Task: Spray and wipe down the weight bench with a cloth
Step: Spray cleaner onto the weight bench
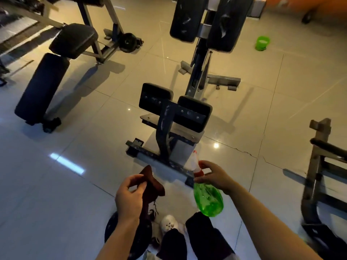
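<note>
A weight bench (174, 111) with black pads and a grey steel frame stands on the tiled floor straight ahead, its two long back pads (206, 21) at the far end. My left hand (129, 197) grips a dark brown cloth (152, 186) that hangs below the fingers. My right hand (212, 177) holds a green spray bottle (207, 199) by its red and white trigger head, the bottle body hanging down. Both hands are just in front of the bench's near foot bar (150, 156).
Another black padded bench (56, 72) stands at the left with a weight plate (127, 42) behind it. A green bucket (262, 43) sits on the floor at the far right. A metal rack (326, 175) is at the right edge. My legs and a white shoe (169, 223) are below.
</note>
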Tool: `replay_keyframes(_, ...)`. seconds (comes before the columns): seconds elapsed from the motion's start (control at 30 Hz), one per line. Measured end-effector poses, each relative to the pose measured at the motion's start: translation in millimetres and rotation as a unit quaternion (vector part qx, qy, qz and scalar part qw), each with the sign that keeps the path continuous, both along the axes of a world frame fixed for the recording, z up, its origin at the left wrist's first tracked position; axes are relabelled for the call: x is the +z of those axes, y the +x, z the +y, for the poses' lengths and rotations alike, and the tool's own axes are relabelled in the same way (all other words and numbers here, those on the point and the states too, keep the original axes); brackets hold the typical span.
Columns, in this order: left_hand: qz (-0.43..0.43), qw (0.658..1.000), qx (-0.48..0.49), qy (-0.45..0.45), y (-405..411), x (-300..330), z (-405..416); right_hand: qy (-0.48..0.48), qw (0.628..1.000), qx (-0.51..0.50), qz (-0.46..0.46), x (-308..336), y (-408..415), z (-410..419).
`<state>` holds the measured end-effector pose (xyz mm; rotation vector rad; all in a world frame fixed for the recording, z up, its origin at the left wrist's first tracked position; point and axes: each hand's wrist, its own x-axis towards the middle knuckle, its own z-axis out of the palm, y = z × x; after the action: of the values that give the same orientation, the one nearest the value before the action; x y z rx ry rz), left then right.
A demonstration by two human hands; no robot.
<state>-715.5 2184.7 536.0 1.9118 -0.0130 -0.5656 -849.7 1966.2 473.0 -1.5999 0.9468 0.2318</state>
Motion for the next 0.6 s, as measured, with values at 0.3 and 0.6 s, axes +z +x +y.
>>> replay_keyframes(0.3, 0.004, 1.0, 0.003, -0.001, -4, 6, -50, 0.015, 0.999, 0.025, -0.039, 20, 30, -57)
replay_keyframes(0.6, 0.056, 0.997, 0.049, 0.034, -36, -16, -216, 0.051, 0.989, -0.071, -0.122, 18, 3, -227)
